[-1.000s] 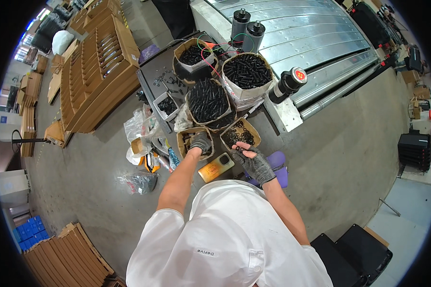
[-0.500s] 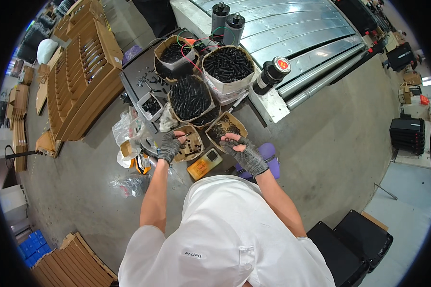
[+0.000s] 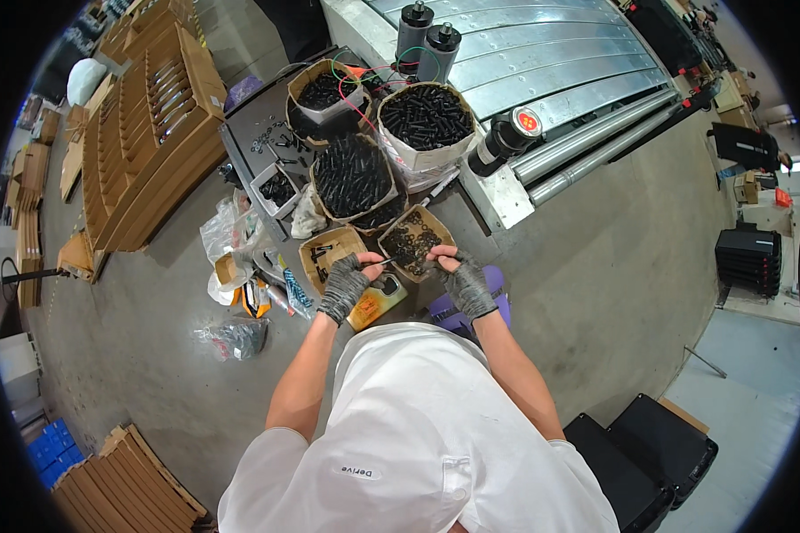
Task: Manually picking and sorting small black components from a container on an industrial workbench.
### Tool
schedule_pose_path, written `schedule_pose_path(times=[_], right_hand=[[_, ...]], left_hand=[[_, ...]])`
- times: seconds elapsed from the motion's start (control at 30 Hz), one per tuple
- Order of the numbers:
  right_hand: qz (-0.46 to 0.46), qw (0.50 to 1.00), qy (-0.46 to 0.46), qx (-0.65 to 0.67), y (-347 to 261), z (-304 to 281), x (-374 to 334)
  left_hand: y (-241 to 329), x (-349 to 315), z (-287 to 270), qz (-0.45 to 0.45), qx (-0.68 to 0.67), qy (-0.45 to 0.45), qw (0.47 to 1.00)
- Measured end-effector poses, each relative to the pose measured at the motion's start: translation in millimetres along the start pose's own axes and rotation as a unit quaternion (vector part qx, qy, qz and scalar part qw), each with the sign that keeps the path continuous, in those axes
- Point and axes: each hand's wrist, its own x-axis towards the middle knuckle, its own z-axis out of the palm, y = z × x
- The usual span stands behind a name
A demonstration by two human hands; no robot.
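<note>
Though slim, a dark bolt [image 3: 390,260]

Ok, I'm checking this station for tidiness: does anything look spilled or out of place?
Small loose parts lie scattered on the dark tabletop, not in a container; a crumpled plastic bag on the floor also looks stray.

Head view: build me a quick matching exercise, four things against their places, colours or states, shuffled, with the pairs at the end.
Things:
1. phone
2. left hand
3. clear plastic bag
4. small white tray

Places, colours or states:
A. on the floor, to the person's left
B. filled with small black parts
C. yellow-orange
D. gloved in grey, holding a thin dark part

Pairs: 1-C, 2-D, 3-A, 4-B
</note>
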Motion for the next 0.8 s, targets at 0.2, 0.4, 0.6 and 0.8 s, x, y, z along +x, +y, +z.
schedule_pose_path(times=[0.2, 0.4, 0.6, 0.8], right_hand=[[0.138, 0.987, -0.002, 0.078, -5.4, -0.3, 22.7], [0.158, 0.971, -0.143, 0.108, -13.6, 32.8, 24.3], [0.113, 0.979, -0.169, 0.001, -19.5, 46.3, 19.1], [0.088, 0.978, -0.160, -0.099, -22.6, 37.7, 16.8]], left_hand=[[-0.3, -18.4, -18.3, -0.032, -0.051, 0.027, 0.998], [-5.5, -28.9, -22.6, -0.026, -0.096, 0.041, 0.994], [5.4, -28.7, -15.1, 0.005, -0.095, 0.043, 0.995], [7.1, -22.5, -10.3, 0.021, -0.079, 0.031, 0.996]])
